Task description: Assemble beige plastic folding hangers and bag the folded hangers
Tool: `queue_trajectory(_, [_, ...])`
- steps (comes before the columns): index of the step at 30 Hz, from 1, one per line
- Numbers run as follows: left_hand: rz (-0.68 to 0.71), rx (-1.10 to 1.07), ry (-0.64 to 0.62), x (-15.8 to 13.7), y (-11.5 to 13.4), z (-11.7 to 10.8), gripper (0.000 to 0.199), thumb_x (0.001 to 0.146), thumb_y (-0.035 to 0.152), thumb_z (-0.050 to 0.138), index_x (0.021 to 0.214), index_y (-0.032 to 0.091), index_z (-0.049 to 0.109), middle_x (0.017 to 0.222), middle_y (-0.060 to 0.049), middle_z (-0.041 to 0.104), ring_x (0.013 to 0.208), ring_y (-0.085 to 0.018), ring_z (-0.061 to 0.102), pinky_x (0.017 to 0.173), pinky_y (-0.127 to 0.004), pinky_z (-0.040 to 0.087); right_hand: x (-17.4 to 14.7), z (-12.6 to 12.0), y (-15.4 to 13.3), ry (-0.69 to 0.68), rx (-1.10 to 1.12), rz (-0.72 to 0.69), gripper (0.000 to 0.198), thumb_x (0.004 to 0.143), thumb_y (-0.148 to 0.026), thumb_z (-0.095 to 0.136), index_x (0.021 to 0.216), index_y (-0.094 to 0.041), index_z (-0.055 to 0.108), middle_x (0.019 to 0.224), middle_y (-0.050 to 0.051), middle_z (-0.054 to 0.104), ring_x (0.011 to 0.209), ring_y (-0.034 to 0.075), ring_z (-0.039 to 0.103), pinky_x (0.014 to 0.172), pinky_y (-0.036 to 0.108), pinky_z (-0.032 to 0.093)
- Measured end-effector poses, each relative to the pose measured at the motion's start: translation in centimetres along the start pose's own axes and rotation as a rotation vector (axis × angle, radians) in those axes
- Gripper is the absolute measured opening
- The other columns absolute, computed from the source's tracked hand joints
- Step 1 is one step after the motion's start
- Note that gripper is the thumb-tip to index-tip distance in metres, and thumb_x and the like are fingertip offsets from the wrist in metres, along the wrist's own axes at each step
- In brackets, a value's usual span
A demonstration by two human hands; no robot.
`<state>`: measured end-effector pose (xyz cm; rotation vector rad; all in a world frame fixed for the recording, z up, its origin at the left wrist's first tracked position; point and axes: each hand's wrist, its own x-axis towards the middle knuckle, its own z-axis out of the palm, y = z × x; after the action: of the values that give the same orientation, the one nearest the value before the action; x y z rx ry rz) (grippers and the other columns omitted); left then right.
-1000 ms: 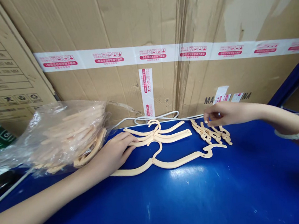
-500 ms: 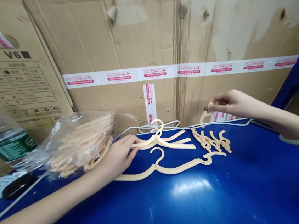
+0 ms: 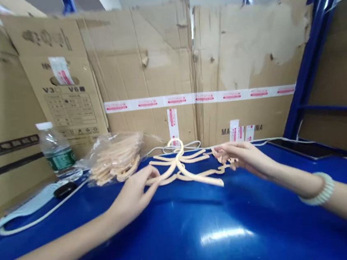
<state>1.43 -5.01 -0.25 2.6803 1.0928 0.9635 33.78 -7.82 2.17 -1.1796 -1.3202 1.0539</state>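
Left hand [image 3: 140,187] pinches the left end of a cream plastic clothes hanger [image 3: 182,168] between thumb and fingers; the hanger is lifted off the glossy blue tabletop [image 3: 172,237], its shadow beneath, its right arm slanting down toward the near side. Further cream hangers [image 3: 193,159] lie flat behind it, and one more lies partly hidden below its arms. Right hand [image 3: 246,155], fingers loosely curled, is over small cream hooked pieces [image 3: 222,168] at the right of the hangers; cannot tell whether it grips one. Left of the hangers: a clear plastic bag [image 3: 118,152] packed with similar cream parts, near a clear bottle with a green label [image 3: 56,152]. Brown cardboard sheets [image 3: 149,74] stand along the back.
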Motion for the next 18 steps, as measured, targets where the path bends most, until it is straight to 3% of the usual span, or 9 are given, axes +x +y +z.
queue_trajectory(2, [-0.009,0.011,-0.028,-0.8,0.1,0.1,0.014,0.093,0.028,0.045,0.086,0.020,0.054,0.085,-0.002,0.064,0.076,-0.018,0.062,0.067,-0.029,0.048,-0.5,0.4,1.0,-0.009,0.103,0.043,0.035,0.074,-0.045,0.073,0.088,-0.013,0.069,0.084,0.008,0.067,0.064,0.010,0.054,0.048,0.020,0.041])
queue_trajectory(6, [-0.048,-0.047,0.021,-1.3,-0.1,0.7,0.012,0.090,0.028,0.049,0.084,0.020,0.054,0.083,-0.002,0.065,0.076,-0.019,0.064,0.069,-0.030,0.052,-0.5,1.2,2.6,0.001,0.200,0.086,0.033,0.061,-0.032,0.084,0.083,-0.014,0.067,0.073,0.003,0.066,0.064,0.010,0.056,0.050,0.019,0.041])
queue_trajectory(12, [-0.097,-0.227,-0.026,-1.8,0.2,1.6,0.010,0.090,0.027,0.049,0.086,0.020,0.054,0.090,-0.003,0.067,0.085,-0.019,0.067,0.078,-0.032,0.057,-0.7,1.5,3.6,0.011,0.336,0.101,0.045,0.060,-0.018,0.085,0.096,-0.020,0.058,0.078,0.001,0.069,0.067,0.010,0.063,0.060,0.020,0.051])
queue_trajectory(15, [-0.102,-0.235,-0.023,-1.9,0.2,1.6,0.012,0.091,0.029,0.049,0.084,0.020,0.054,0.092,-0.004,0.066,0.087,-0.019,0.066,0.080,-0.033,0.057,-0.9,1.3,3.8,-0.036,0.322,0.131,0.030,0.062,-0.019,0.085,0.081,-0.016,0.062,0.081,0.002,0.068,0.071,0.010,0.066,0.071,0.022,0.055])
queue_trajectory(18, [-0.099,-0.209,-0.017,-2.0,-0.2,1.6,0.013,0.091,0.029,0.048,0.082,0.020,0.052,0.088,-0.004,0.065,0.085,-0.019,0.064,0.079,-0.033,0.056,-1.1,1.0,3.6,-0.082,0.287,0.146,0.028,0.060,-0.021,0.086,0.072,-0.015,0.061,0.081,0.002,0.068,0.082,0.014,0.068,0.081,0.023,0.055])
